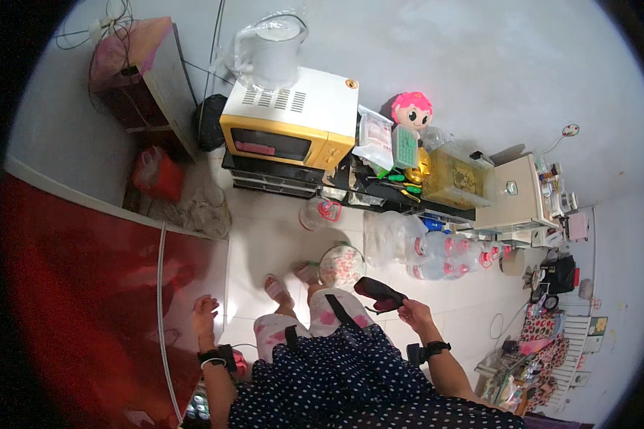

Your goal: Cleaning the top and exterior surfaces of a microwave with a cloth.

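My right hand (416, 315) grips one end of a black and dark red article (380, 295) with a thin strap; its exact kind is unclear. It hangs in front of my right thigh, near a round stool (342, 265) with a floral top. To the left, my left hand (205, 312) is raised with its fingers loosely curled and apart, holding nothing. That hand is nearest to the large glossy red panel (107, 300) on my left. Both wrists wear black bands with small devices.
Along the wall, a low black cabinet (273, 185) carries a yellow and white microwave oven (290, 123), pliers (410, 194) and a fish tank (456, 177). Large plastic bottles (440, 254) stand on the tiled floor (263, 230). Another clear jug (317, 213) is behind the stool.
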A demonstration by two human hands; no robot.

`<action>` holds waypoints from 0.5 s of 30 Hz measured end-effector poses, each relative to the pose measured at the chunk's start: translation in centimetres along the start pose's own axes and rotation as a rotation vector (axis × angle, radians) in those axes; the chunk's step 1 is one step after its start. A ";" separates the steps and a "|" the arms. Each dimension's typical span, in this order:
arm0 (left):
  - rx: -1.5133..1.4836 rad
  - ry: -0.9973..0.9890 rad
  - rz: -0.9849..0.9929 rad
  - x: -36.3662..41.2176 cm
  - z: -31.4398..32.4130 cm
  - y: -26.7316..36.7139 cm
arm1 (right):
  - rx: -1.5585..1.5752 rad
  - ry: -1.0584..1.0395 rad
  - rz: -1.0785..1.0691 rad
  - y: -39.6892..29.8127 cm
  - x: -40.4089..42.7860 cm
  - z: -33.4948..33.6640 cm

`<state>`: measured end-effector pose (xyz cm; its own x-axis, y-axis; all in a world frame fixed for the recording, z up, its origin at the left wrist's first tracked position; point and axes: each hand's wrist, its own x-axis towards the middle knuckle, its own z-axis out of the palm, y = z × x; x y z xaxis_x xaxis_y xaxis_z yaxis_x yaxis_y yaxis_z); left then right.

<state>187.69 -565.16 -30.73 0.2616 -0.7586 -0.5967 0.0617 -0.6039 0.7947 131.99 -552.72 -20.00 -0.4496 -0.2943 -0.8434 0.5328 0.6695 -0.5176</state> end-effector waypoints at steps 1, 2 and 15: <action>0.040 -0.051 0.043 0.4 0.3 0.8 | 0.004 -0.016 -0.002 -0.4 -0.2 0.4; 0.042 -0.094 0.009 1.1 -0.1 0.3 | -0.014 -0.044 -0.013 -0.7 -0.2 0.8; 0.458 -0.361 0.216 4.1 7.9 14.7 | -0.001 -0.067 -0.207 -11.3 1.2 12.1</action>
<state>182.01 -579.05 -22.40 -0.1254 -0.8620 -0.4911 -0.3966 -0.4102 0.8212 134.14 -568.92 -16.88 -0.5009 -0.4704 -0.7265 0.4334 0.5902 -0.6810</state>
